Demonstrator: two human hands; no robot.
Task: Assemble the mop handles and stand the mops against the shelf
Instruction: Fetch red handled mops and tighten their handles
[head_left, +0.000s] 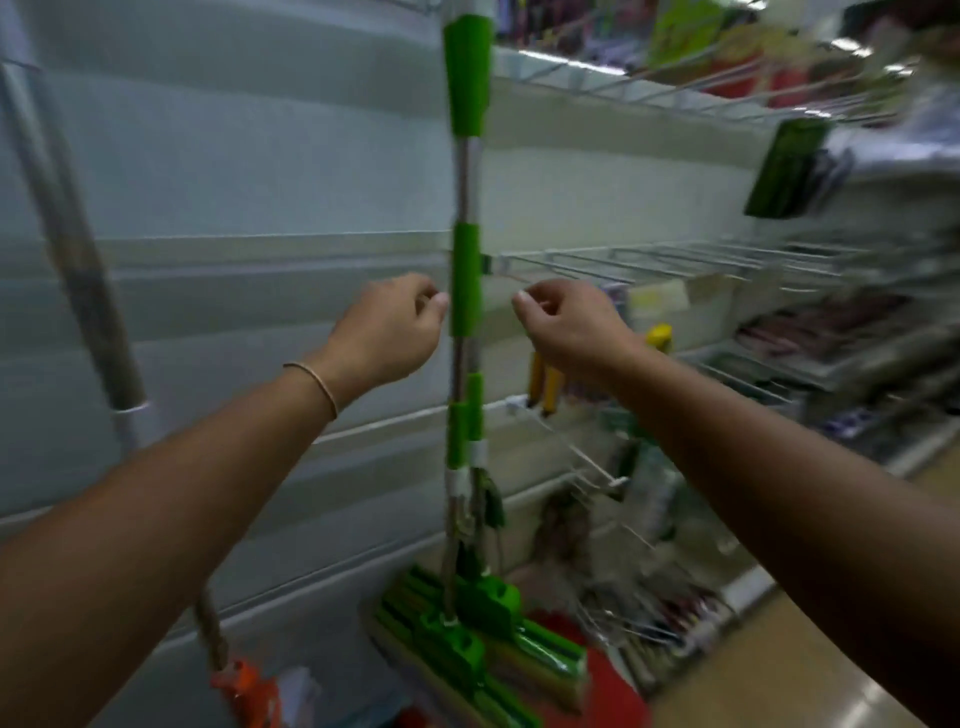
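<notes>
While both hands hover at mid-height, the green mop (466, 280) stands upright against the front corner of the wire shelf (649, 260), its sponge head (467, 639) on the floor. The left hand (387, 332) sits just left of the handle's middle green sleeve, the right hand (569, 322) just right of it; the fingers of both are loosely curled and hold nothing, with a narrow gap on each side of the handle. The handle is a thin shiny metal tube with smooth green plastic grips at the top, middle and lower joint. To the left is a pale, ribbed panel wall (234, 208) with open room before it. Another pole (78, 249), grey and blurred, leans at the far left above an orange fitting (249, 691). Wire hooks and packaged goods crowd the right side.
</notes>
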